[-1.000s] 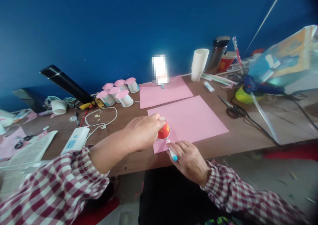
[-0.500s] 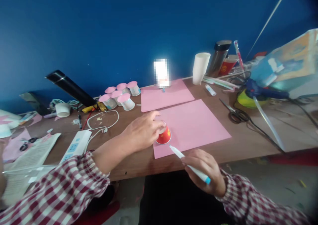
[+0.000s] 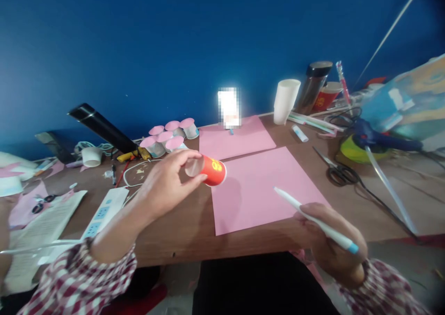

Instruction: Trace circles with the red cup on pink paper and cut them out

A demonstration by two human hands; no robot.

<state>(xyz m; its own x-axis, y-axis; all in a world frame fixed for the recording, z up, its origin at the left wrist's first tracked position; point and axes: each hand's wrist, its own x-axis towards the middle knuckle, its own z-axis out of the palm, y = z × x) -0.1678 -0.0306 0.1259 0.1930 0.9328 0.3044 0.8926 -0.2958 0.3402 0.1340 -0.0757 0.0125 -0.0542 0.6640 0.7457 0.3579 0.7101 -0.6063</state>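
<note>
Head camera shows someone in checked sleeves working at a brown tabletop against a blue wall. Near the middle of the frame, left of centre, the left hand has its grip clamped on a red paper cup, thumb underneath and fingers over the base end. That cup is tipped on its side, its white rim turned towards the right of the frame and yellow marks showing on its wall. It overlaps the left edge of a pink sheet in the picture, with a soft shadow on the paper below.

Over at lower right, the right hand has its grip closed around a white marker, blue at the rear end, its tip angled up and left over the sheet.

Behind, a second pink sheet lies nearer the wall, and just left of it six small cups with pink tops huddle together. Black scissors lie right of the nearer sheet, just beside a blue glue gun. Towards upper right stand tall white cups and a dark tumbler; at lower left lies a white power strip.
</note>
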